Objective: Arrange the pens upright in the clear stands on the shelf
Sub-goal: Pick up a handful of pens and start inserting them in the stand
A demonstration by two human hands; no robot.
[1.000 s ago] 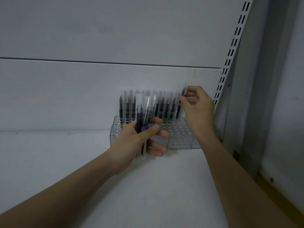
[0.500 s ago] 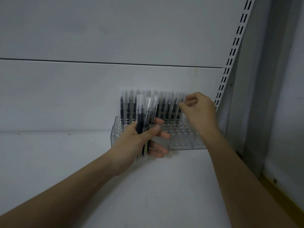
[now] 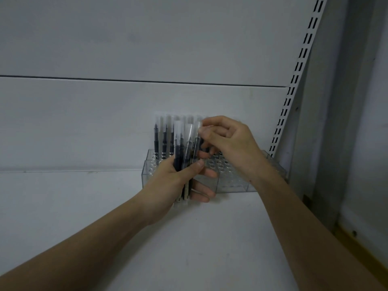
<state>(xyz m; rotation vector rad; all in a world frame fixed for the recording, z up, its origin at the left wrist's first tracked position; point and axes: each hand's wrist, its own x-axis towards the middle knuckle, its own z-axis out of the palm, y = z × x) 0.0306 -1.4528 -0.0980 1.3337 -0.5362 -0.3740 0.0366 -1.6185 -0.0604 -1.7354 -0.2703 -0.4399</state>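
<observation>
We see a back row of pens already upright in the clear stands on the shelf. Our left hand grips a bundle of about 3 pens, our right hand pinches one top, and many front holes look unfilled.

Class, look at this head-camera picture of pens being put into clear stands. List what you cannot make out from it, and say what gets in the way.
1. Head view: the right end of the pen row in the clear stands is hidden by the right hand.
2. Head view: how many pens the held bundle contains; they overlap and the left hand covers them.
3. Head view: whether the right hand's fingers pinch a pen cap; it is blurred.
</observation>
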